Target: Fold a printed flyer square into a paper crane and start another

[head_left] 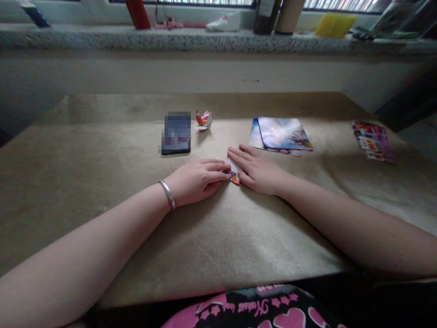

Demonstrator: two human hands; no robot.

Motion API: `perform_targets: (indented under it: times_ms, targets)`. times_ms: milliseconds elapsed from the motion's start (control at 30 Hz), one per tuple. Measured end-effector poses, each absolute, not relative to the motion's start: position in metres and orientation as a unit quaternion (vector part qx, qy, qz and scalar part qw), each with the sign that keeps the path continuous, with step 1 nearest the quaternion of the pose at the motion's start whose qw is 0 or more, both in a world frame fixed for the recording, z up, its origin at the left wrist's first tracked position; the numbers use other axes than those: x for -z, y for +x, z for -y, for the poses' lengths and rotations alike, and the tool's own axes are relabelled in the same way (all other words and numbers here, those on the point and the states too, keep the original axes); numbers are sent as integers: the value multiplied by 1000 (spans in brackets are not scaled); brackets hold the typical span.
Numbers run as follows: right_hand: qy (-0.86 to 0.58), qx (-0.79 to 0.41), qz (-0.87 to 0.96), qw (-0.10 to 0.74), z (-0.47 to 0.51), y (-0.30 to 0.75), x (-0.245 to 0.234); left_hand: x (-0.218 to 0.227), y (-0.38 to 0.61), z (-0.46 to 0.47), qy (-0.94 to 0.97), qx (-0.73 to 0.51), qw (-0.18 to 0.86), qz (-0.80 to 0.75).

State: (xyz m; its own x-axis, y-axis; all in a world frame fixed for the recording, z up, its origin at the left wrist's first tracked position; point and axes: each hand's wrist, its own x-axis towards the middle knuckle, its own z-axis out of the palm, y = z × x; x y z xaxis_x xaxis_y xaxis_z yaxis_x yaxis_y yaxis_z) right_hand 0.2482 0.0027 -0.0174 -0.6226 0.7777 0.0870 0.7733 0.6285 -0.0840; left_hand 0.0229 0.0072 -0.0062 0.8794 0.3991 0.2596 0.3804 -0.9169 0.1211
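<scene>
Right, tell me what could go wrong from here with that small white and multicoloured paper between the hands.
1. The left hand and right hand partly cover the small white and multicoloured paper, so a crooked edge might go unnoticed.
2. The right hand's fingers lie close to the glossy blue-and-purple printed sheets; a sweep forward could nudge them.
3. The light red-and-white folded paper stands loose beyond the left hand and might tip if brushed.

We log a thin, shiny silver-coloured bangle (167, 195) at the wrist of the left hand (194, 180), forearms (123, 232) bare. We also note a black garment (236, 320) printed with pink hearts, stars and lettering.
</scene>
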Motion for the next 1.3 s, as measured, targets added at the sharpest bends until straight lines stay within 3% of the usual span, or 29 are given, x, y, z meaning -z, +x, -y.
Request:
perform_targets:
  times_ms: [267,633,800,1000,1300]
  targets:
    - [-441,0,887,138,5,252,15,5,22,-7,970,-137,38,-195]
    - [-408,-9,899,158,4,261,14,4,22,-6,968,-129,39,-210]
    - [-399,-25,893,208,6,257,14,-3,26,-2,965,-117,4,-233]
    - [-348,-6,922,167,10,257,7,-3,27,2,964,-115,-25,-239]
    - [-353,-10,924,143,11,275,-3,-8,23,-1,969,-77,11,-233]
